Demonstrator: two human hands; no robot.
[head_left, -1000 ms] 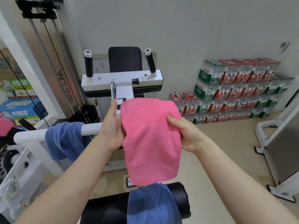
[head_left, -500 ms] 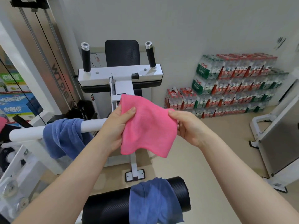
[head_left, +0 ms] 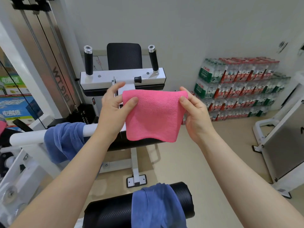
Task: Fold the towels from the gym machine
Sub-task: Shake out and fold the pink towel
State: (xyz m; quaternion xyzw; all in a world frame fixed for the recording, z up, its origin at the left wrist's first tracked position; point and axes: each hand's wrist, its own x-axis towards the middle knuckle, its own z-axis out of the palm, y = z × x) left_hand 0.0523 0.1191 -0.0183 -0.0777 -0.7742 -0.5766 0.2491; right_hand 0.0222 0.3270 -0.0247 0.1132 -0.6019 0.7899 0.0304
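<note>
While both the left hand (head_left: 113, 106) and right hand (head_left: 195, 112) pinch the folded pink towel (head_left: 153, 116) above the black roller (head_left: 139, 209), the fold looks nearly finished, and setting it down probably comes next.

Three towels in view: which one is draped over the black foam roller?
The blue towel nearest the camera, on the black roller. The other blue towel hangs on the white bar; the pink towel is held up.
</note>
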